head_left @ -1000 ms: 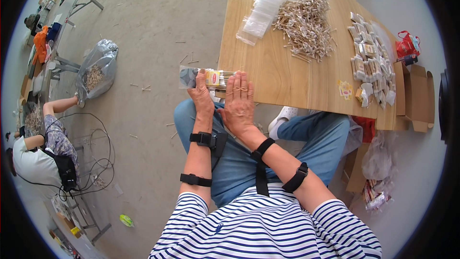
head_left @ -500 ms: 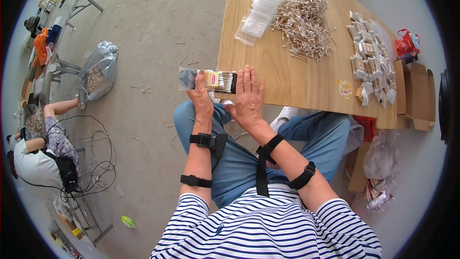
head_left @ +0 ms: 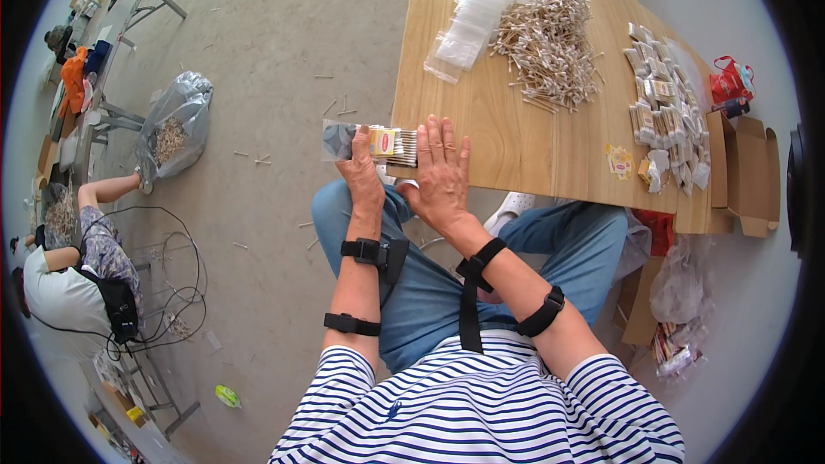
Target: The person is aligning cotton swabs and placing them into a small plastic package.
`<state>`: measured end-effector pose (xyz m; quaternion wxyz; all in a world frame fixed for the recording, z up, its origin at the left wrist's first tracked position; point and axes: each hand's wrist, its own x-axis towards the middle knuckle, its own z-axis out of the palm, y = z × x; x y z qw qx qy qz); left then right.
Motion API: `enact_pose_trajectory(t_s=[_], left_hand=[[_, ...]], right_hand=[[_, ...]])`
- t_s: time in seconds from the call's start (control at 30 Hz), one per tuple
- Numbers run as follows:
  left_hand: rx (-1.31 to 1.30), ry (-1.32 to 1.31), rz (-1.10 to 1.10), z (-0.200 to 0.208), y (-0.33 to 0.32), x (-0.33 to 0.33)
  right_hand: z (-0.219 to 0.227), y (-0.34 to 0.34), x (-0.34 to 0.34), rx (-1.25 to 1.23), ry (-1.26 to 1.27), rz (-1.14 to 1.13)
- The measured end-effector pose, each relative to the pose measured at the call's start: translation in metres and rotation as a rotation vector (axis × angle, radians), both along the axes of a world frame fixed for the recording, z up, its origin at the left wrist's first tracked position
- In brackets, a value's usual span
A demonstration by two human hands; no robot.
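My left hand (head_left: 363,174) is closed around a small clear bag of cotton swabs (head_left: 403,148) at the table's left corner. A yellow and white card (head_left: 382,141) shows inside the bag, and its grey-patterned end sticks out left of my thumb. Flat and with fingers stretched, my right hand (head_left: 441,174) lies against the right ends of the swabs. Beyond my hands, a big heap of loose cotton swabs (head_left: 550,43) covers part of the wooden table (head_left: 507,150). Flat clear bags (head_left: 468,21) overlap in a stack left of the heap.
Several filled swab packs (head_left: 662,112) line the table's right side, near yellow cards (head_left: 619,161) and an open cardboard box (head_left: 748,167). To the left, a co-worker (head_left: 73,296) sits near a large plastic bag of swabs (head_left: 176,129). Stray swabs litter the floor.
My right hand has shifted slightly left, closing the dark gap at the swab ends. My left hand keeps hold of the bag almost in place.
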<state>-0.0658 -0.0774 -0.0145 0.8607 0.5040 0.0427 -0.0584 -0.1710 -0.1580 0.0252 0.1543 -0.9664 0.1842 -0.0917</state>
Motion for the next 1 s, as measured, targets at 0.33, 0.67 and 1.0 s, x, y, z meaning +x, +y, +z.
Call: enact_pose_trajectory(t_s=[0.33,0.67,1.0], left_hand=[[-0.020,0.002,-0.005,0.003,0.003,0.001],[-0.125,0.267,0.051,-0.001,0.006,0.011],[-0.129,0.218,0.069,-0.005,0.003,0.011]], right_hand=[[-0.006,0.005,0.002,-0.070,0.014,-0.004],[-0.007,0.005,0.002,-0.079,0.014,-0.021],[-0.003,0.009,0.005,-0.068,0.048,-0.037]])
